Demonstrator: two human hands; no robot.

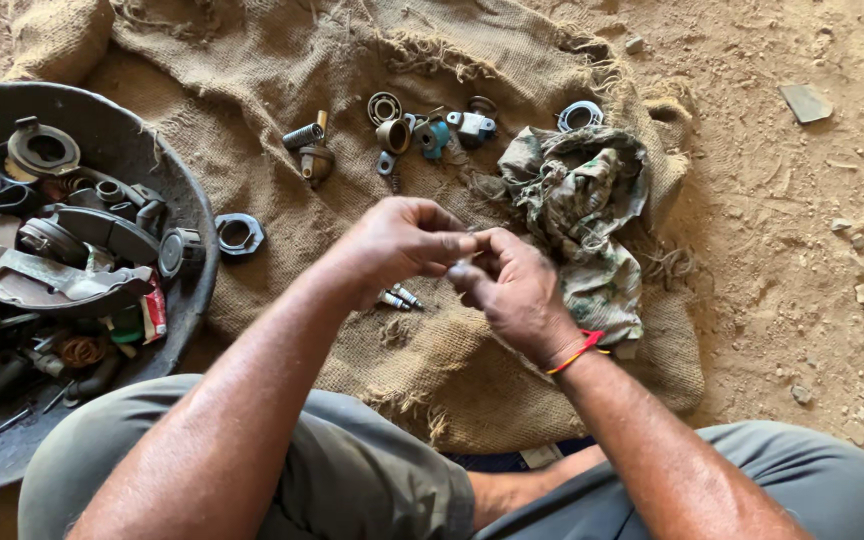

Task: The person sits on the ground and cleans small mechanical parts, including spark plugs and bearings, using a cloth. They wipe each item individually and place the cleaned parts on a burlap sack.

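Dirt floor (812, 250), with a frayed burlap sack (282, 60) spread on it as the work surface; it keeps small parts out of the dust.

Both hands meet over the middle of the sack. The left hand (397, 245) and right hand (512, 290) are each closed in a fingertip pinch on one small part (464, 262) held between them. It's too small and too covered by fingers to identify. It is held up close, off the sack, likely for fine fiddling. The right wrist wears a red thread band (577, 352).

Directly beneath the hands, two small pin-like metal pieces (399, 298) lie on the sack, within easy reach.

Toward the sack's far edge is a loose row of parts: a spring with a brass-tipped piece (307, 145), a thin ring (384, 107), a brass cup (393, 135), a blue fitting (433, 137) and a small grey bracket (474, 124). They are spread apart, so each is visible.

A crumpled patterned rag (582, 200) lies at the sack's right edge, with a metal ring (579, 115) just beyond it.

A hex nut ring (239, 235) lies near the left edge, just beside a black pan (152, 150) holding bulk greasy parts, including rings, brackets and a red item.

The person's knees in grey trousers (352, 470) are at the near edge.
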